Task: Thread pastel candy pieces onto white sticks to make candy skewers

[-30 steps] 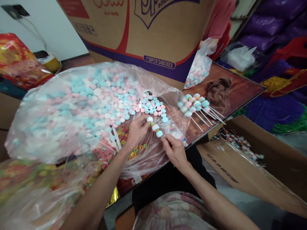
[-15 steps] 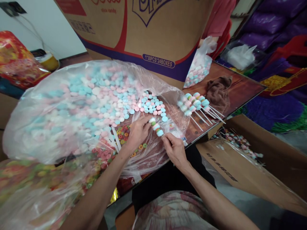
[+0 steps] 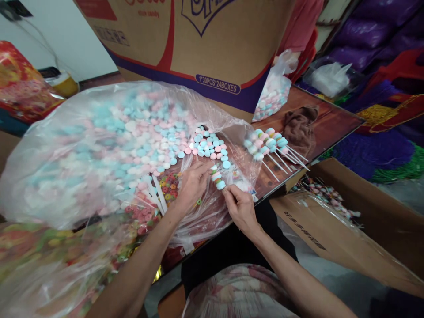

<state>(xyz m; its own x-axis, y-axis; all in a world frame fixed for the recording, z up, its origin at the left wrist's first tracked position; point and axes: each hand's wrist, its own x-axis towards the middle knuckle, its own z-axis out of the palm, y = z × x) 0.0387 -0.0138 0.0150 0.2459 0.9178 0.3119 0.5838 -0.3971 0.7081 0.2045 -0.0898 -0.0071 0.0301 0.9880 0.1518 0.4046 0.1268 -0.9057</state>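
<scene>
My right hand pinches the lower end of a thin white stick threaded with several pastel candy discs, the candy skewer. My left hand has its fingertips at the skewer's top end, over the opening of a large clear plastic bag full of pink, blue and white candy discs. Loose discs lie spilled at the bag's mouth. Small coloured ring candies sit just left of my left hand.
Several finished skewers lie on the brown table beside a brown cloth. A big printed carton stands behind, with a small candy bag. An open cardboard box with skewers sits lower right.
My left hand slid down slightly along the skewer's top end. The right hand stayed put holding the stick. The view drifted a little.
</scene>
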